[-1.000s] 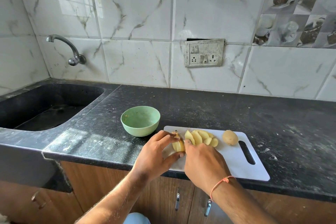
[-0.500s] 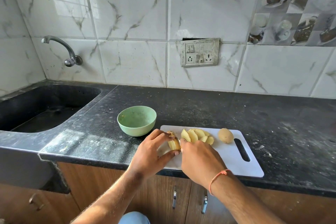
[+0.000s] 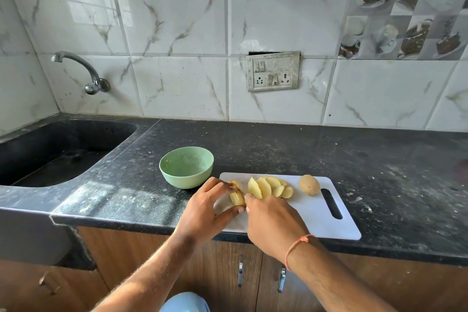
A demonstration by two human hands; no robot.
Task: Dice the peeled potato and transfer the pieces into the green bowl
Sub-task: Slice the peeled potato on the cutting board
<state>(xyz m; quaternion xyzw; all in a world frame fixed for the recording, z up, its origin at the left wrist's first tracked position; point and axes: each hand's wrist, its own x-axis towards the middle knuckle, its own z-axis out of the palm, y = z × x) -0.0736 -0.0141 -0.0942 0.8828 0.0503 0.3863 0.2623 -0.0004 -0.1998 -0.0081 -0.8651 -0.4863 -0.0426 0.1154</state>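
A white cutting board (image 3: 316,220) lies at the counter's front edge. My left hand (image 3: 202,210) pinches a yellow potato piece (image 3: 237,196) at the board's left end. Close against its right side, my right hand (image 3: 273,220) is curled round a knife, of which only a thin sliver of blade shows between the hands. Several cut potato slices (image 3: 268,187) lean in a row behind my right hand. A whole potato (image 3: 309,184) sits beside them, near the board's handle slot. The green bowl (image 3: 186,167) stands just left of the board and looks empty of pieces.
The black stone counter (image 3: 329,149) stretches to the right and back to the tiled wall. A dark sink (image 3: 50,149) with a wall tap (image 3: 83,71) lies to the left. A switch and socket plate (image 3: 273,71) is on the wall.
Both hands stay at the same potato piece at the board's left end. My view has drifted slightly. The slices, whole potato and bowl have not moved.
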